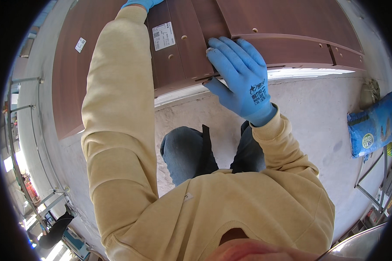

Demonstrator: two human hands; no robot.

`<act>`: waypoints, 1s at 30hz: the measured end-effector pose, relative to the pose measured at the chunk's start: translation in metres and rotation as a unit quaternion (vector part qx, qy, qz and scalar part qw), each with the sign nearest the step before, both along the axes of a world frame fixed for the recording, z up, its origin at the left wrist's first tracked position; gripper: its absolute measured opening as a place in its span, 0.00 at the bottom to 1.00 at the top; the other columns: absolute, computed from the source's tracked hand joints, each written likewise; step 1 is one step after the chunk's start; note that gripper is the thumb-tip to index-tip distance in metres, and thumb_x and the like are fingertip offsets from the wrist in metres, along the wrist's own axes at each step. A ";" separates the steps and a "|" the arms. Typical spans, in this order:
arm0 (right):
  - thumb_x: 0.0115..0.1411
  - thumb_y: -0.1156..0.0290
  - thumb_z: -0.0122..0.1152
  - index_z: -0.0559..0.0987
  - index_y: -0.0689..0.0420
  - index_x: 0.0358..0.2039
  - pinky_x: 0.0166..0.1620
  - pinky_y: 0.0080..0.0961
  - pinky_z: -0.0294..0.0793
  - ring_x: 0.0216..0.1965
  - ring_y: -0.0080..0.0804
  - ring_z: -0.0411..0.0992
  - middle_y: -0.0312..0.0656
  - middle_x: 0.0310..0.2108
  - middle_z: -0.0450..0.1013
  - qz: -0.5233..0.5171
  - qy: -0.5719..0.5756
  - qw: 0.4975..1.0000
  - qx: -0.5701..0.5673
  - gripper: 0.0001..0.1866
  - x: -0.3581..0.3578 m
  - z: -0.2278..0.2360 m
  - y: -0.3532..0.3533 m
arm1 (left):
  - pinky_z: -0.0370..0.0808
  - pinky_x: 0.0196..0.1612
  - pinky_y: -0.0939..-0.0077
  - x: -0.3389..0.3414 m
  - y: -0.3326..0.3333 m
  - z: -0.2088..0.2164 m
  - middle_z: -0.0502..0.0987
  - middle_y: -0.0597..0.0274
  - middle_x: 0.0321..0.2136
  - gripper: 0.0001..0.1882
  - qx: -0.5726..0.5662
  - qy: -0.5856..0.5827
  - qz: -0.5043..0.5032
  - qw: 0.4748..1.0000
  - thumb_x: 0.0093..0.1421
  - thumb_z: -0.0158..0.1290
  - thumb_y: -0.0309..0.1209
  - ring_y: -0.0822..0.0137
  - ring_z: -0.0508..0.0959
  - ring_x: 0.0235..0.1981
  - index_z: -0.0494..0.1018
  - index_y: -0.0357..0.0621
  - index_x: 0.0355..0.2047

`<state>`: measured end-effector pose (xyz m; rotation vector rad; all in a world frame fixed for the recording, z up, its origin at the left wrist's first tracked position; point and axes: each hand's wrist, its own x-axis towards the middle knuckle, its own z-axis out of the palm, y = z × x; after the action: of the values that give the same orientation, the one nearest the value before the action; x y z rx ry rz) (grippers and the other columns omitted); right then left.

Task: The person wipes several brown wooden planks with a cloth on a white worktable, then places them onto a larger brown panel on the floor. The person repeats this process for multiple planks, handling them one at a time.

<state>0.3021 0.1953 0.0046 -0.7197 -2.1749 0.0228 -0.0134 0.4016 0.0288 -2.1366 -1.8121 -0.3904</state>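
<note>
Reddish-brown wood boards (292, 21) lie side by side and partly stacked in front of me, several with round drilled holes. My right hand (244, 80), in a blue work glove, rests on the near edge of the boards. Its fingers are stretched out over a narrow board (287, 51), and the thumb is spread apart toward a gap at the edge. Far ahead at the top edge, my left hand (144, 3), also blue-gloved, touches the boards; most of its fingers are cut off from view. A white label (163, 36) sticks to a board between my hands.
A smaller label (80, 45) is on the left panel. At the right, a blue printed sack (372, 126) lies on a metal-legged stand (372, 195). Metal rails (26, 80) run along the left. Concrete floor (309, 113) lies between my legs and the boards' surroundings.
</note>
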 end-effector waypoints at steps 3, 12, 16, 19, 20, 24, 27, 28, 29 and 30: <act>0.52 0.61 0.74 0.81 0.51 0.54 0.68 0.46 0.67 0.60 0.44 0.76 0.44 0.58 0.79 -0.009 0.005 1.000 0.010 0.27 -0.004 -0.001 0.000 | 0.58 0.74 0.45 -0.005 0.000 -0.005 0.69 0.60 0.71 0.29 -0.013 -0.006 0.000 1.000 0.75 0.40 0.52 0.53 0.66 0.73 0.71 0.55 0.68; 0.53 0.58 0.74 0.83 0.50 0.50 0.67 0.44 0.67 0.58 0.42 0.77 0.42 0.56 0.80 -0.026 0.020 0.999 0.015 0.24 -0.007 -0.003 0.002 | 0.57 0.74 0.45 -0.003 0.002 -0.003 0.69 0.62 0.71 0.29 -0.024 -0.002 0.004 1.000 0.76 0.39 0.52 0.53 0.65 0.73 0.70 0.55 0.69; 0.49 0.64 0.76 0.83 0.53 0.48 0.63 0.44 0.72 0.57 0.45 0.79 0.44 0.55 0.81 -0.019 0.033 0.999 -0.005 0.24 -0.007 0.004 0.000 | 0.57 0.74 0.46 -0.004 0.003 -0.006 0.69 0.61 0.71 0.29 -0.021 0.000 0.003 1.000 0.76 0.38 0.53 0.53 0.65 0.73 0.70 0.55 0.69; 0.47 0.64 0.77 0.84 0.53 0.47 0.63 0.44 0.72 0.56 0.45 0.79 0.44 0.55 0.81 -0.014 0.043 0.999 -0.016 0.25 -0.007 0.007 0.000 | 0.57 0.74 0.47 -0.009 0.006 -0.009 0.68 0.61 0.71 0.30 -0.019 0.003 0.000 1.000 0.76 0.39 0.53 0.53 0.65 0.73 0.70 0.55 0.69; 0.47 0.65 0.78 0.84 0.53 0.47 0.62 0.44 0.73 0.56 0.46 0.79 0.44 0.54 0.82 -0.014 0.046 0.999 -0.020 0.25 -0.008 0.008 0.000 | 0.57 0.75 0.47 -0.008 0.006 -0.008 0.68 0.61 0.71 0.29 -0.020 0.000 0.000 1.000 0.76 0.39 0.53 0.53 0.64 0.73 0.70 0.55 0.69; 0.44 0.65 0.80 0.85 0.54 0.45 0.61 0.43 0.74 0.55 0.46 0.80 0.44 0.53 0.82 -0.015 0.054 0.998 -0.034 0.25 -0.009 0.011 0.000 | 0.56 0.75 0.49 -0.006 0.005 -0.007 0.68 0.61 0.72 0.29 -0.021 -0.006 0.002 1.000 0.76 0.40 0.53 0.54 0.64 0.73 0.69 0.56 0.70; 0.42 0.65 0.81 0.86 0.54 0.44 0.60 0.42 0.75 0.55 0.46 0.80 0.45 0.52 0.83 -0.013 0.052 0.997 -0.047 0.25 -0.008 0.013 0.000 | 0.56 0.75 0.48 -0.005 0.004 -0.006 0.68 0.61 0.72 0.29 -0.020 -0.008 0.002 1.000 0.76 0.39 0.53 0.54 0.64 0.74 0.69 0.56 0.70; 0.42 0.65 0.81 0.86 0.55 0.44 0.60 0.42 0.75 0.55 0.46 0.80 0.45 0.52 0.83 -0.013 0.051 0.997 -0.051 0.25 -0.008 0.013 0.000 | 0.56 0.75 0.48 -0.005 0.004 -0.006 0.68 0.61 0.72 0.29 -0.021 -0.007 0.002 1.000 0.76 0.39 0.53 0.54 0.64 0.74 0.69 0.56 0.70; 0.41 0.65 0.81 0.86 0.55 0.44 0.60 0.42 0.75 0.54 0.45 0.80 0.44 0.52 0.83 -0.014 0.051 0.997 -0.049 0.26 -0.008 0.013 0.000 | 0.56 0.75 0.48 -0.005 0.004 -0.006 0.68 0.61 0.72 0.29 -0.022 -0.005 0.002 1.000 0.76 0.39 0.53 0.54 0.64 0.74 0.69 0.56 0.70; 0.41 0.65 0.81 0.86 0.55 0.44 0.60 0.41 0.75 0.54 0.45 0.80 0.44 0.52 0.83 -0.016 0.050 0.998 -0.046 0.26 -0.008 0.012 0.000 | 0.56 0.75 0.48 -0.005 0.004 -0.006 0.68 0.61 0.72 0.29 -0.022 -0.003 0.001 1.000 0.76 0.39 0.53 0.54 0.64 0.74 0.69 0.56 0.70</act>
<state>0.2937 0.1955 0.0164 -0.7882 -2.0765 0.1405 -0.0184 0.4055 0.0224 -2.1647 -1.8436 -0.3608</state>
